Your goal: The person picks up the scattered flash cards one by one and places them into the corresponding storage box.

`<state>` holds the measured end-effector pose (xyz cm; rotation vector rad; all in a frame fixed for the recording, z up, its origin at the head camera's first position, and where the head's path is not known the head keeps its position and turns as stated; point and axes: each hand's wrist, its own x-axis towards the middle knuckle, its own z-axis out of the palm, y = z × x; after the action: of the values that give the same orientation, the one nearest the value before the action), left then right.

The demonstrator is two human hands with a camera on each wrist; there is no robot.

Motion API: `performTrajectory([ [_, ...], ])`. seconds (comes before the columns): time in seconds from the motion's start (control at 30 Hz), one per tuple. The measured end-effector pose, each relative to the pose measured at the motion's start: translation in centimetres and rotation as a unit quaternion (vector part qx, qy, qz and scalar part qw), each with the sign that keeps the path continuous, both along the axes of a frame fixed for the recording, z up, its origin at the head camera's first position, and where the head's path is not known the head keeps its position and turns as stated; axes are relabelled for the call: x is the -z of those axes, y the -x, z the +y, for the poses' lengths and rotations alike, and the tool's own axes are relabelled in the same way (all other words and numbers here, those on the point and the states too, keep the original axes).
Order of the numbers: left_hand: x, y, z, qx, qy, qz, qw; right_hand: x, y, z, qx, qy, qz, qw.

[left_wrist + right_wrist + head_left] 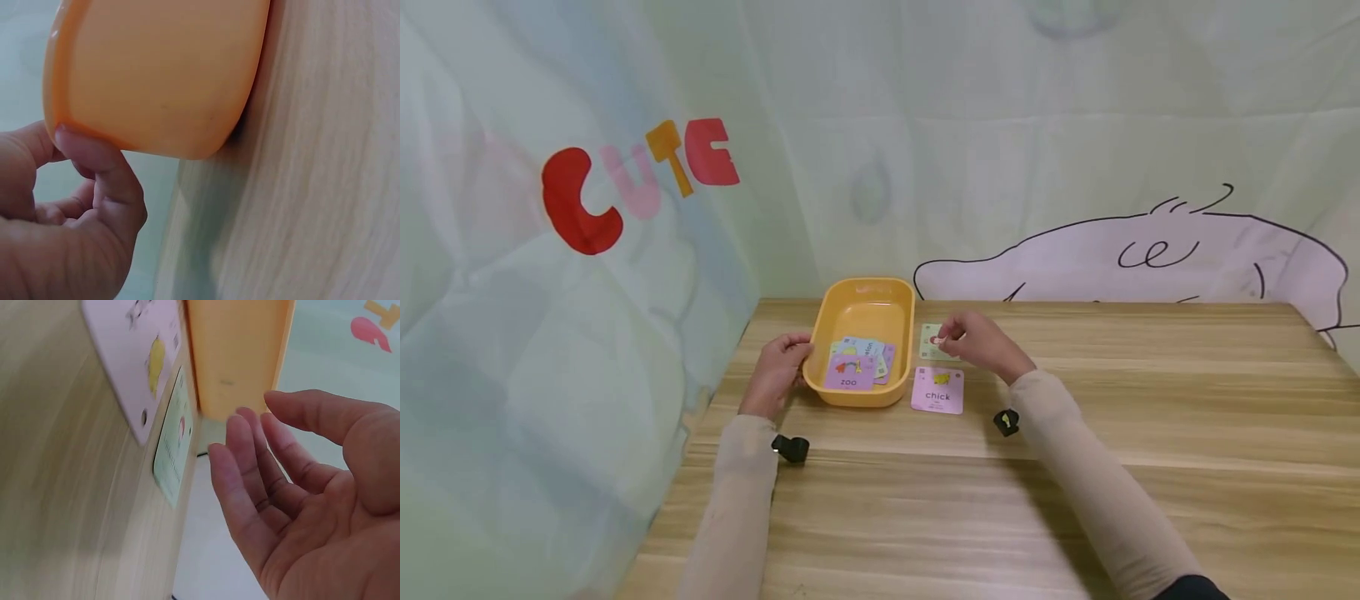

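Note:
A yellow-orange plastic tray [867, 315] stands at the far left of the table, with several picture cards inside; the top one is a purple "zoo" card [850, 374]. My left hand [777, 372] pinches the tray's near left rim between thumb and fingers, also seen in the left wrist view. To the right of the tray lie a pink "chick" card [937, 391] and, behind it, a green card [928, 351] partly covered by my right hand. That right hand [977, 340] hovers over the green card; in the right wrist view its fingers are loosely bent and hold nothing.
The wooden table [1075, 483] reaches back to a printed cloth backdrop [1000, 150] and is bounded on the left by another cloth with "CUTE" lettering. Black wrist devices sit on the left wrist [792, 449] and right wrist [1006, 422].

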<state>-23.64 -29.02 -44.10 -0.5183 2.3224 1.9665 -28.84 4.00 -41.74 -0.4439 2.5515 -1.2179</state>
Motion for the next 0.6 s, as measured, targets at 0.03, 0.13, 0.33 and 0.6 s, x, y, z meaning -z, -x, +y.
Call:
performTrajectory([
  [0.03,0.0,0.0,0.0,-0.001,0.000,-0.001,1.0000,0.0,-0.1,0.2,0.002,-0.007,-0.002,1.0000],
  [0.13,0.0,0.0,0.1,-0.004,0.004,-0.004,1.0000,0.1,-0.2,0.8,0.002,-0.020,-0.005,0.9998],
  [0.33,0.0,0.1,0.1,-0.005,0.008,-0.004,0.9999,0.6,-0.5,1.4,-0.022,-0.054,-0.025,0.9980],
  [0.6,0.0,0.0,0.1,-0.006,0.014,-0.008,0.9998,1.3,-1.2,0.7,-0.039,-0.102,-0.023,0.9938],
])
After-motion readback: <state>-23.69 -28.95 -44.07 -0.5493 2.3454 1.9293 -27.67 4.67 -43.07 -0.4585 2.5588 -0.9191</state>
